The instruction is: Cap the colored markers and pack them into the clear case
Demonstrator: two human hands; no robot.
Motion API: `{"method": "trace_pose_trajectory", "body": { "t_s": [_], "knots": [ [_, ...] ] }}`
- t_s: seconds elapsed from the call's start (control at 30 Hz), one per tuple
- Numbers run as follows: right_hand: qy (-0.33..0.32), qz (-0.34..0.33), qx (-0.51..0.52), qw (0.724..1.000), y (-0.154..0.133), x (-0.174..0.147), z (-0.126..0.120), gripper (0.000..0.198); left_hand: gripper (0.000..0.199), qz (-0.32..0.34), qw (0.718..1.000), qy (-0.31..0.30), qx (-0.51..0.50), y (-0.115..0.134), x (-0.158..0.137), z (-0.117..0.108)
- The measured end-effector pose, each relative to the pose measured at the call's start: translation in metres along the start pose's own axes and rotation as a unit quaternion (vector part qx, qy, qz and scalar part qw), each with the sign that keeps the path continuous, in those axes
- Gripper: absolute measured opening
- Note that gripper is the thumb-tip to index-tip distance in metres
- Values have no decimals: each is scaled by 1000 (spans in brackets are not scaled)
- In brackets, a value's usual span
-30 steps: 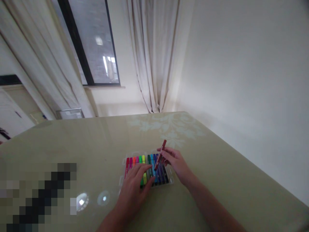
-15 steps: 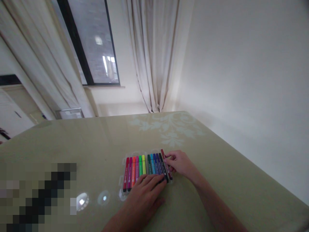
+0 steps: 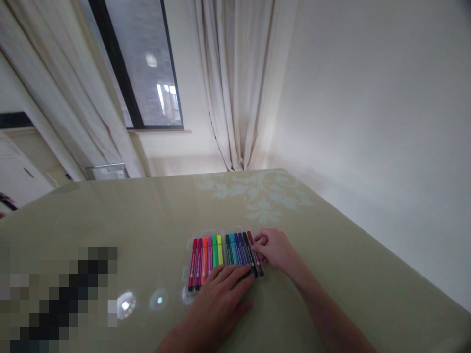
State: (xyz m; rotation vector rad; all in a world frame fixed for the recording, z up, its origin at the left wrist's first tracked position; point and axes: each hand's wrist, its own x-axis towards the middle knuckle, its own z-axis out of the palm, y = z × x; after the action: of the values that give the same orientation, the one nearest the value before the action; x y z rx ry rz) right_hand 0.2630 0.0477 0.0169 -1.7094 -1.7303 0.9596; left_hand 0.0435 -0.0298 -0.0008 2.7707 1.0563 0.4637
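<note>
A clear plastic marker case (image 3: 185, 274) lies spread on the table, holding several felt-tip markers in two side-by-side groups. On the left are warm and bright colours, such as an orange marker (image 3: 204, 255) and a yellow marker (image 3: 220, 247). Green, blue, purple and black ones make up the right group, with a dark red marker (image 3: 250, 237) at its right end. My left hand (image 3: 222, 296) lies with fingers stretched over the lower ends of the markers, hiding some. My right hand (image 3: 274, 249) has its fingers bent, thumb and fingertips at the dark red marker's right side.
The glossy olive table (image 3: 147, 211) carries a pale floral pattern at the back and light reflections near the case. A blurred-out patch (image 3: 69, 299) covers the lower left. A white wall (image 3: 386, 147) borders the right side; curtains (image 3: 239, 88) and a window stand behind.
The dark red marker has moved down and left, from sticking out at a slant to lying almost in line beside the black one. Both hands have hardly moved.
</note>
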Motion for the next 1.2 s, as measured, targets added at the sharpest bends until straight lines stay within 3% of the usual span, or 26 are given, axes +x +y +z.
{"method": "trace_pose_trajectory", "body": {
  "t_s": [0.2, 0.33, 0.43, 0.5, 0.6, 0.67, 0.73, 0.8, 0.9, 1.07, 1.2],
  "knots": [
    [5, 7, -40, 999, 4, 2, -2, 6, 53, 2, 1000, 4, -6, 0, -1, -2],
    [22, -20, -90, 995, 11, 6, -2, 15, 51, 5, 1000, 23, -14, 2, -2, 1],
    [6, -11, -71, 997, 14, 8, -2, 15, 46, -3, 998, 54, -23, 0, -2, 3],
    [-24, 16, -37, 999, 13, 7, -4, 13, 34, -52, 993, 101, -22, -7, -2, 0],
    [-58, 46, 9, 997, 12, 7, -6, 21, 30, -213, 961, 168, 48, -26, -5, -12],
    [-59, 53, 23, 997, 11, 8, -7, 31, 35, -325, 924, 155, 126, -40, -9, -20],
    [-57, 54, 28, 996, 11, 10, -7, 36, 40, -385, 902, 134, 143, -54, -13, -24],
    [-62, 54, 33, 996, 11, 11, -7, 37, 44, -392, 906, 126, 92, -62, -15, -23],
    [-66, 53, 41, 996, 12, 12, -6, 40, 52, -388, 906, 168, -31, -67, -15, -20],
    [-44, 55, 74, 995, 14, 14, -5, 42, 59, -425, 845, 242, -215, -61, -8, -27],
    [-28, 47, 121, 991, 11, 15, -6, 42, 60, -403, 806, 285, -326, -52, -4, -35]
  ]
}}
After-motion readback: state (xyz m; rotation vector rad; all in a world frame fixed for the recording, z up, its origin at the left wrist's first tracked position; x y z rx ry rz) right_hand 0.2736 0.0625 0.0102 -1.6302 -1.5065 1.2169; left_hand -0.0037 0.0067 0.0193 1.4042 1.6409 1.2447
